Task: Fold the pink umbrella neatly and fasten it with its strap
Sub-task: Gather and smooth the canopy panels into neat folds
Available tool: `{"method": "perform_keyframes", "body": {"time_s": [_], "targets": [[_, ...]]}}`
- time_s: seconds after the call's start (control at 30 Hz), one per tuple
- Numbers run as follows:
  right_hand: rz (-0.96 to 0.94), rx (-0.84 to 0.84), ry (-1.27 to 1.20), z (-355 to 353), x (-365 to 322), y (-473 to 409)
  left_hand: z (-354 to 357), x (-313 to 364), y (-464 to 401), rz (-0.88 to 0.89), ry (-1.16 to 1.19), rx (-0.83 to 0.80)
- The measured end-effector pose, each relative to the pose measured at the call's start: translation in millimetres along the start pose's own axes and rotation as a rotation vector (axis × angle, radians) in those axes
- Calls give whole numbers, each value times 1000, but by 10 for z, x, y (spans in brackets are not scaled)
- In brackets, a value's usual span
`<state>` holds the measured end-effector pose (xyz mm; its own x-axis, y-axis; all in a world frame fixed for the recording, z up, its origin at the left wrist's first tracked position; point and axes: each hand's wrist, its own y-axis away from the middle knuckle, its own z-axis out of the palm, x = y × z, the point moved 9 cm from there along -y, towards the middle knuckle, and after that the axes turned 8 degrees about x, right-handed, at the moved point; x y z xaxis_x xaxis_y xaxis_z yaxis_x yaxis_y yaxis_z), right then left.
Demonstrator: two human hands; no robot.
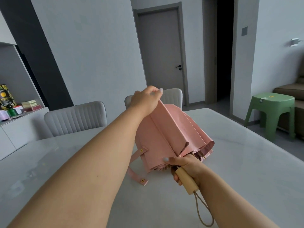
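Observation:
The pink umbrella (172,135) is collapsed, its canopy loose in pleats, and it tilts up over the white table (238,162). My right hand (184,168) grips the pale wooden handle (186,182) near the canopy's open end; a tan wrist loop (204,211) hangs from the handle. My left hand (146,99) reaches far forward and pinches the top end of a canopy fold. The pink strap (136,173) with a gold snap (142,180) hangs loose at the lower left of the canopy and lies on the table. A second snap (141,150) shows on the canopy.
Two grey padded chairs (75,117) stand behind the table. A green plastic stool (271,112) is on the floor to the right. A sideboard (19,127) at the left carries boxes and bottles. A closed grey door (161,51) is straight ahead.

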<state>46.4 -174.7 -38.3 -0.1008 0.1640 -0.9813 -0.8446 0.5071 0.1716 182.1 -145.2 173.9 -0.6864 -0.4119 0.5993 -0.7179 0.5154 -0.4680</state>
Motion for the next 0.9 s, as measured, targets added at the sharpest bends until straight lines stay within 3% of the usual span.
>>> {"method": "perform_keyframes", "body": {"time_s": [0.1,0.2,0.43,0.67,0.9], "targets": [[1,15,24,-5,-2,-5,200,125,162,57,-134,-192],[-9,-1,35,7,-12,0,239,53,198,30,-130,-254],[-78,-114,-170,74,-49,-59,148,-247,168,-141,225,-128],[-117,27,-289,-54,-151,-19,115,-588,370,-128,379,40],[-151,36,-189,2,-240,138,127,-625,494,-51,203,93]]}}
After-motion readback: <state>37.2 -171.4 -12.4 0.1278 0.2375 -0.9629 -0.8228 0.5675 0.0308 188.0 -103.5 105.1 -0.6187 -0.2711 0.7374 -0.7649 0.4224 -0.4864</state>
